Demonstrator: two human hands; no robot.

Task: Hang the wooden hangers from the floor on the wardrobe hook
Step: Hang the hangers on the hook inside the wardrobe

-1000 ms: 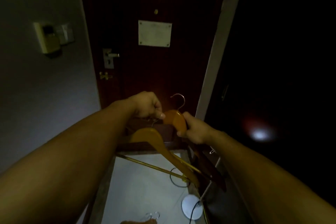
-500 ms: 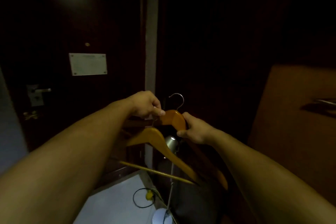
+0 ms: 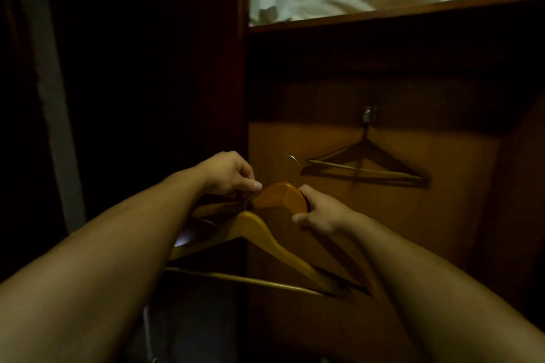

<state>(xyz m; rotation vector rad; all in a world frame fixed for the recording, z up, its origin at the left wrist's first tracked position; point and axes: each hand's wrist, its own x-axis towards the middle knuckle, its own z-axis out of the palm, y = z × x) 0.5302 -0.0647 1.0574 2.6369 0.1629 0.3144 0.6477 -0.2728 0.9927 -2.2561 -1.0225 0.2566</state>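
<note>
Dim wardrobe interior [image 3: 368, 230], one hanger already on the hook [image 3: 369, 114].
Both arms reach forward at chest height. Left hand [image 3: 228, 175] pinches a wire hook; right hand [image 3: 320, 211] clasps the upper hanger [image 3: 280, 196] at its crown, its hook [image 3: 292, 158] pointing up. Lower hanger [image 3: 259, 240] dangles beneath, bar running left-right. Their far ends vanish behind the forearms.

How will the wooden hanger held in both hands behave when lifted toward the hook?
The held hanger looks rigid, so it should not flop. Its thin wire hook may swivel. The second hanger below seems likely to swing.
</note>
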